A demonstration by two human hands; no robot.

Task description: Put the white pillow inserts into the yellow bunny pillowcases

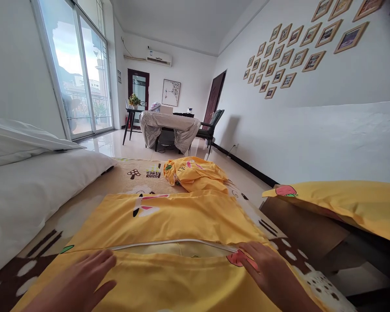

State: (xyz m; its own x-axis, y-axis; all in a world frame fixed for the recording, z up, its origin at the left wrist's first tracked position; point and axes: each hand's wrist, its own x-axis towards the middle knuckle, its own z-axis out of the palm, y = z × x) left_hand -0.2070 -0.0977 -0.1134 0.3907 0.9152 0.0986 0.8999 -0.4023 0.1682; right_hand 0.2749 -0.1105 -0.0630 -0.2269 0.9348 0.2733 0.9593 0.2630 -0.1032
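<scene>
A yellow pillowcase with printed figures lies flat in front of me, its long opening gaping a little along a white zip edge. Paler cloth shows inside the gap. My left hand rests on the left part of the pillowcase near the opening's left end, fingers stretched and thumb apart. At the opening's right end, my right hand lies on the cloth beside a pink printed patch, thumb and fingers apart. Neither hand visibly holds anything.
White pillows lie at the left on a patterned bed sheet. A crumpled yellow cloth sits beyond the pillowcase. Right of the bed, another yellow piece rests on a brown cardboard box. A covered table stands farther back.
</scene>
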